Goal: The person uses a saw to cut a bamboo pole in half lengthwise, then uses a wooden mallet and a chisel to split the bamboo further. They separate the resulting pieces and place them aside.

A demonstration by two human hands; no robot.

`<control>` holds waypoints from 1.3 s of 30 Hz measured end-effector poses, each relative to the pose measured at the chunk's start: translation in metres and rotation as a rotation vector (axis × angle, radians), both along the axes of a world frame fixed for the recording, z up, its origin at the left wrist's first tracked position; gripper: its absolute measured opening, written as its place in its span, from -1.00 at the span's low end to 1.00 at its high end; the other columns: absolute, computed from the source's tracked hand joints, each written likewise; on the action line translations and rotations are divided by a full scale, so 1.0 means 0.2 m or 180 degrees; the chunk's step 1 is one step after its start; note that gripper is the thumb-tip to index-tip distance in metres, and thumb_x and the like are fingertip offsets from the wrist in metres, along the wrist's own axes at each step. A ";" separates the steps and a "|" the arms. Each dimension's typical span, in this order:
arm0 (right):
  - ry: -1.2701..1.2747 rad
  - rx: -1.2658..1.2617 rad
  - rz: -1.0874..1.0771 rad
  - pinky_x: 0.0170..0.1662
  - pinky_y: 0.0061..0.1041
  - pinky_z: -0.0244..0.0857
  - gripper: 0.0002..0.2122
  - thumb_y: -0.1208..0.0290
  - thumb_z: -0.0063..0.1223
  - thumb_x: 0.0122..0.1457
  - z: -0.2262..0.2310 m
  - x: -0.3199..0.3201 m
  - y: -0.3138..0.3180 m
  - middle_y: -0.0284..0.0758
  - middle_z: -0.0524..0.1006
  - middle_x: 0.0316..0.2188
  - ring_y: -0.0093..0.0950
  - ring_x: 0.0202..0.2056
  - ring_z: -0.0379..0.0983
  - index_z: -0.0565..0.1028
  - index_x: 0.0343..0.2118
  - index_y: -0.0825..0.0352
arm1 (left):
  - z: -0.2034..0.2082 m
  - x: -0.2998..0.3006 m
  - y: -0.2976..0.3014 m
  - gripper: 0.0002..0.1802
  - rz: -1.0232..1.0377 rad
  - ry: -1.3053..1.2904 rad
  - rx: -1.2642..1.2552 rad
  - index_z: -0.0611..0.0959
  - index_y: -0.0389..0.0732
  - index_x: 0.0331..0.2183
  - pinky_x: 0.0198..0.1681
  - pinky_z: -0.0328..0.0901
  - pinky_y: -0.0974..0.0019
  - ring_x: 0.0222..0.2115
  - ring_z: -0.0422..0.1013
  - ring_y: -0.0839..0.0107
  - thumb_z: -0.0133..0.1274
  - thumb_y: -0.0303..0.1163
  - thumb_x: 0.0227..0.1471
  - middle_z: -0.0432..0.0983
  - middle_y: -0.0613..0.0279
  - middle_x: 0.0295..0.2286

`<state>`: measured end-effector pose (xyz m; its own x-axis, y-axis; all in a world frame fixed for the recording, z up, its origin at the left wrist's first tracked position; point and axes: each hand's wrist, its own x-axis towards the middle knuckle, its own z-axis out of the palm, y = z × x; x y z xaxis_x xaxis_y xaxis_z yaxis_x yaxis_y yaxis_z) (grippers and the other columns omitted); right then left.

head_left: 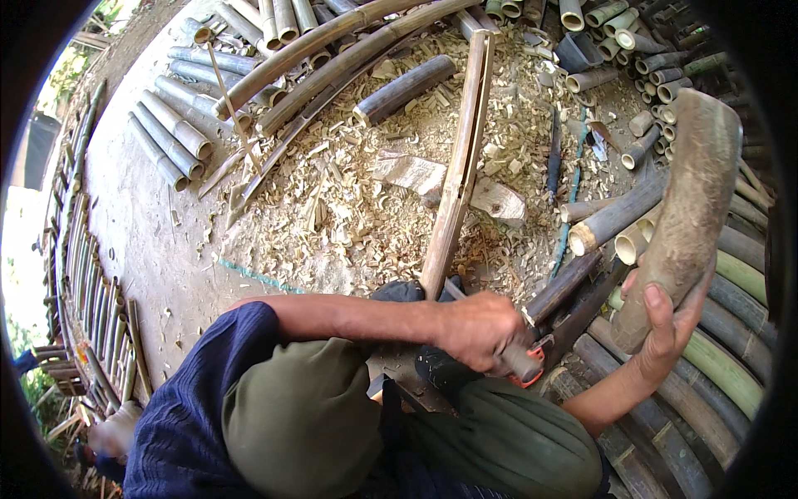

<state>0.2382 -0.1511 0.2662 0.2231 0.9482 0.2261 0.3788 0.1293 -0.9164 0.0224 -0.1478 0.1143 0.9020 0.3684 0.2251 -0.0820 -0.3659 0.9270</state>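
Observation:
My left hand [482,331] is closed in a fist around a tool with a grey and orange handle [524,364]. A narrow grey strip, perhaps its blade, shows beyond the fist; the rest is hidden by my fingers and blurred. My right hand [665,320] grips the lower end of a thick brown length of wood or bamboo [686,200], raised upright at the right. Just past my left hand, a split bamboo pole [459,179] runs away from me. Its near end rests by a dark shoe [399,291].
Pale shavings [332,224] cover the ground ahead. Long curved bamboo poles [332,66] and a short dark bamboo piece [405,89] lie there. Cut bamboo tubes [170,133] lie far left, with more stacked [615,33] far right. A bamboo slat surface [690,407] is at my right.

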 end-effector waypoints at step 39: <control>-0.0016 -0.0245 0.0315 -0.26 -0.41 0.44 -0.12 0.37 0.21 0.00 -0.10 -0.16 0.05 -0.04 0.43 -0.05 -0.38 -0.35 0.48 0.04 0.38 0.52 | -0.12 -0.13 0.36 -0.63 0.2761 0.0215 -0.1994 0.77 -0.25 -0.33 -0.38 0.45 0.19 -0.50 0.52 0.47 0.34 -0.09 0.13 0.65 0.24 -0.51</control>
